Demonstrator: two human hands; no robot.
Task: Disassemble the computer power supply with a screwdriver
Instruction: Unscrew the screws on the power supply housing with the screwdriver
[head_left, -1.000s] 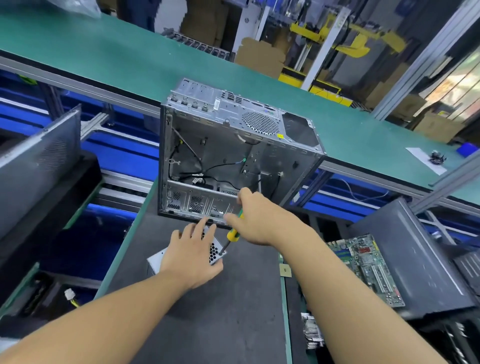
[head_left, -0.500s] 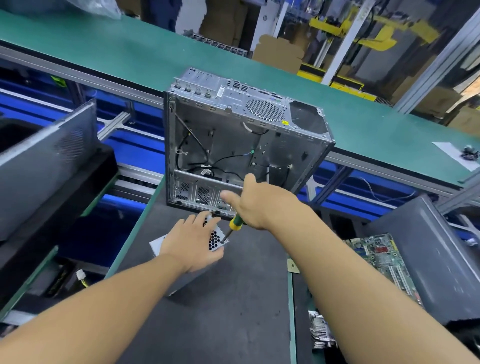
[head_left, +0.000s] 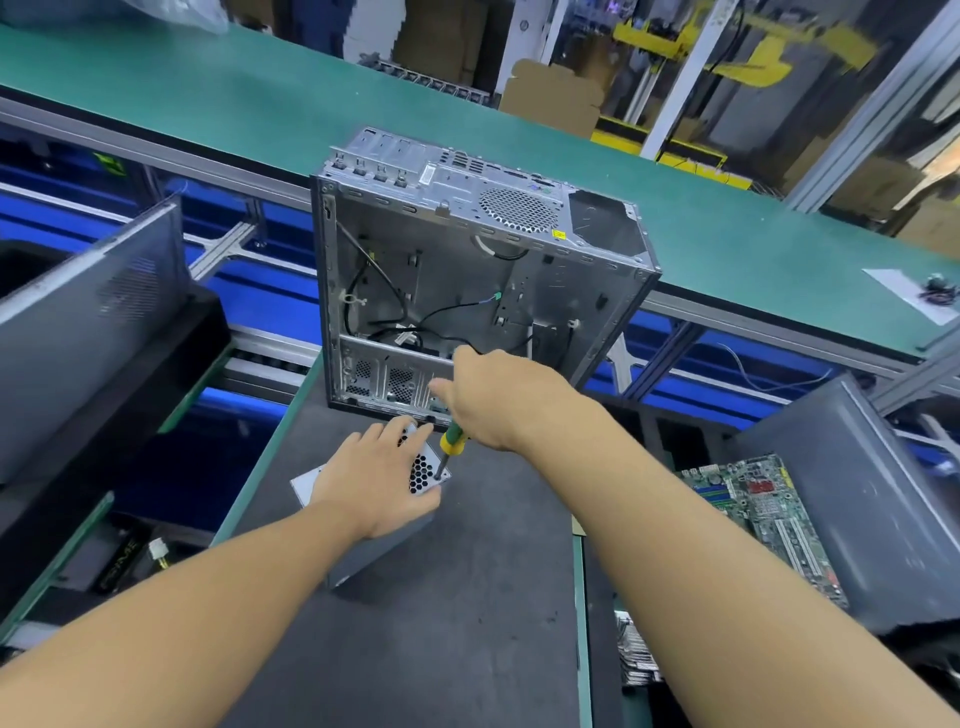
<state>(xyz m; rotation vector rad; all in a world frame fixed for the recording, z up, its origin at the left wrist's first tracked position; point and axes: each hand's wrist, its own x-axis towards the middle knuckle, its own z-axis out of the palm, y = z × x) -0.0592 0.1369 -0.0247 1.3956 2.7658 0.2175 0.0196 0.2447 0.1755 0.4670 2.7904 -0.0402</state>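
Power supply (head_left: 422, 470): a silver-grey metal box with a honeycomb vent on its top face, lying on the work mat just in front of the computer case (head_left: 467, 270).
Left hand (head_left: 376, 480): flat on top of the box, fingers spread and straight, pressing it down. Nothing is gripped.
Right hand (head_left: 498, 402): my fingers are wrapped round the screwdriver (head_left: 451, 446). It has a green-and-yellow handle, and its tip is set on the box's top face by the vent's right corner.
Case: bare metal with its side open and black cables loose inside.
Surface: a dark grey work mat (head_left: 441, 623) edged in green.
Room: a green conveyor belt (head_left: 260, 93) runs behind the case, with cardboard boxes and yellow machinery beyond it.
Right side: a green motherboard (head_left: 763, 519) lies beside a grey housing.
Writing: a yellow sticker (head_left: 559, 234) on the case, too small to read.
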